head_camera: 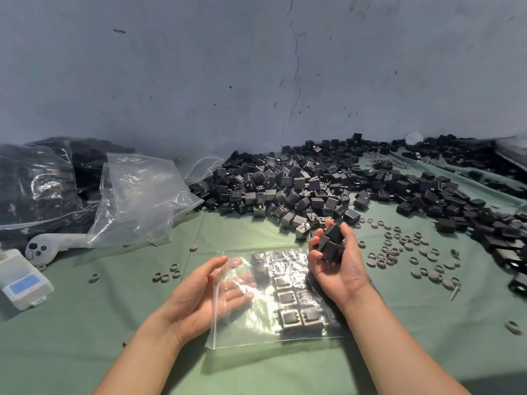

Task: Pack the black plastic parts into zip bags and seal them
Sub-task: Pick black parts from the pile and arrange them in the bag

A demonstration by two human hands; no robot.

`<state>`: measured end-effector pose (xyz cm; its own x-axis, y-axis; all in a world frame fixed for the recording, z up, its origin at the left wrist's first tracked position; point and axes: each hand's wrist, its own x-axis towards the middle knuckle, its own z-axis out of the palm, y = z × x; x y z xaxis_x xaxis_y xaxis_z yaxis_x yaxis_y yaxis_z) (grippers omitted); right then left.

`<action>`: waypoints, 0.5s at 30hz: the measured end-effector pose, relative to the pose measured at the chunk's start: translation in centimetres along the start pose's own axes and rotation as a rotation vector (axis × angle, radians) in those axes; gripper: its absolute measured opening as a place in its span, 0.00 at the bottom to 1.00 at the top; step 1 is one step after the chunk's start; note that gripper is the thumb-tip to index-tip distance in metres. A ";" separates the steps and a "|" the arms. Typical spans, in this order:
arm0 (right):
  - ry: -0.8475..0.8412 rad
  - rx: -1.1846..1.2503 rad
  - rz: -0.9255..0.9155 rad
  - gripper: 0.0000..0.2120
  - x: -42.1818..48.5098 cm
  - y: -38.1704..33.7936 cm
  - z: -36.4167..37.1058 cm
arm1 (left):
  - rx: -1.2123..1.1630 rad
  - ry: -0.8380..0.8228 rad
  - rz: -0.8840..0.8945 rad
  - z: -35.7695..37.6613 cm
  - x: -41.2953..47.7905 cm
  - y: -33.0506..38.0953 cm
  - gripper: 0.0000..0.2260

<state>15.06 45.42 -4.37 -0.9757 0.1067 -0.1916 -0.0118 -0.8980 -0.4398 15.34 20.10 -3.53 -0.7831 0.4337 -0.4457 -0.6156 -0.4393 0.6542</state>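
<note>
Green cloth [85, 323] covers the table, set against a cracked grey wall [199, 67]. At far left sits a white box [24, 279] with a blue label, and beside it a white seal-shaped object [42, 248]. Behind these lie full bags [37, 183] of black pieces, with empty bags [139, 195] of clear plastic leaning over them.

Nearer the middle, the left hand [199, 295] is palm up with its fingers straight and relaxed. They show through the plastic at the left edge of the zip bag [256, 332]; whether they are inside it or under it cannot be told. The zip bag lies flat on the cloth between the hands, with rows of black parts [291, 317] in its right half.

Over its top right corner the right hand [339, 266] is cupped, fingers curled round a handful [330, 242] of parts. Behind it a big pile [313, 181] of them spreads along the wall to the right. Grey rings [399, 249] are scattered on the cloth right of that hand, and a screw [455, 292] lies near them.
</note>
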 end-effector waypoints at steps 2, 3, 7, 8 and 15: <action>0.000 -0.013 -0.001 0.14 0.0 0.0 0.1 | 0.086 0.074 0.043 -0.5 0.0 0.4 0.21; 0.001 -0.023 -0.005 0.14 0.0 0.0 0.1 | 0.127 0.121 0.093 -0.7 0.0 0.7 0.20; 0.004 -0.087 -0.016 0.17 0.0 -0.1 0.2 | -0.034 0.311 0.402 -2.8 0.5 1.3 0.07; 0.008 -0.116 -0.015 0.18 0.0 -0.1 0.2 | -0.157 0.306 0.442 -3.6 0.4 1.2 0.06; -0.002 -0.501 -0.067 0.24 0.6 0.7 0.7 | -0.361 0.253 0.519 -5.1 -0.3 0.7 0.07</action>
<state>14.28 44.59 -4.17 -0.9768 0.1558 -0.1467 0.0313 -0.5742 -0.8181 14.68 15.62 -6.08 -0.9544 -0.0819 -0.2872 -0.1112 -0.7950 0.5963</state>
